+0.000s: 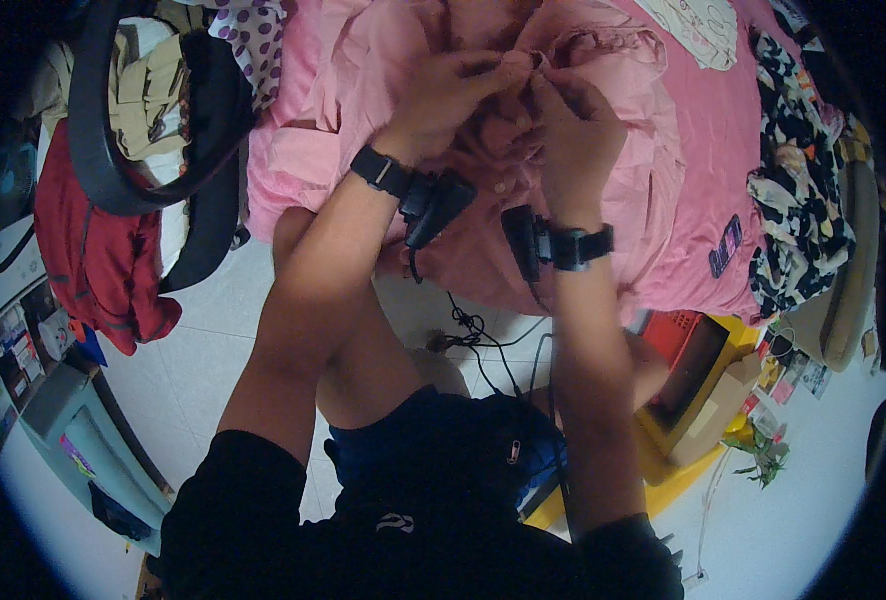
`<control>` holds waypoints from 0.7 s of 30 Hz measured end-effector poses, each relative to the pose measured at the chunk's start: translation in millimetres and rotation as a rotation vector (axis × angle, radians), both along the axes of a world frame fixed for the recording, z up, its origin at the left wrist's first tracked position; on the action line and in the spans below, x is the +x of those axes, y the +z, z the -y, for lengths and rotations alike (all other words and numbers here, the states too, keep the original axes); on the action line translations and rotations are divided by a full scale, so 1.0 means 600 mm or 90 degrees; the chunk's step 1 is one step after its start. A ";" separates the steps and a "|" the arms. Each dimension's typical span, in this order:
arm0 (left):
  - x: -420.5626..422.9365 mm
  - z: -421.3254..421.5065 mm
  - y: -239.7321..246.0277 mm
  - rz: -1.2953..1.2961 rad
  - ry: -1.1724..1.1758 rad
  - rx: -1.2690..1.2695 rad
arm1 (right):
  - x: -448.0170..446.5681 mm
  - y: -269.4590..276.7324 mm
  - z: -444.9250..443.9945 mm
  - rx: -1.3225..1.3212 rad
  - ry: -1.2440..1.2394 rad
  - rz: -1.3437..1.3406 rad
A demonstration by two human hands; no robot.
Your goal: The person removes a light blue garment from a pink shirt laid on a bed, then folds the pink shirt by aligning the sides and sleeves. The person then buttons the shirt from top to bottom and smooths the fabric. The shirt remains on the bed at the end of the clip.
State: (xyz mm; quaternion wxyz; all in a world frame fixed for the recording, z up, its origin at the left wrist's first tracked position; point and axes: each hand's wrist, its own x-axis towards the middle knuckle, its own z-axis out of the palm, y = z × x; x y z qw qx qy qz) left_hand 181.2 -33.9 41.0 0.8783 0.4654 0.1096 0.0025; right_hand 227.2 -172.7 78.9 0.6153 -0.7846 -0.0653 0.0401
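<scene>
A pink buttoned garment lies spread and rumpled over a brighter pink cloth in front of me. My left hand pinches a fold of it near the top middle. Right beside it, my right hand pinches the same part of the garment between thumb and fingers, so the fingertips of both hands almost meet. Small buttons show on the fabric below the hands. Each wrist wears a black strap with a black device. The fingers partly hide the pinched fabric.
A phone lies on the pink cloth at the right, beside a black-and-white patterned cloth. Dark red clothing hangs at the left near a curved black frame. Black cables dangle below; a red basket stands lower right.
</scene>
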 end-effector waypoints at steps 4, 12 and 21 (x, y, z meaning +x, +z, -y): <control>-0.001 0.006 0.003 0.007 0.068 0.199 | -0.002 0.010 0.005 0.143 -0.012 -0.217; 0.001 0.018 0.001 0.063 0.156 0.448 | 0.000 -0.003 0.002 0.338 0.022 -0.299; 0.001 0.018 0.003 0.123 0.213 0.648 | 0.003 0.008 0.004 0.288 0.009 -0.284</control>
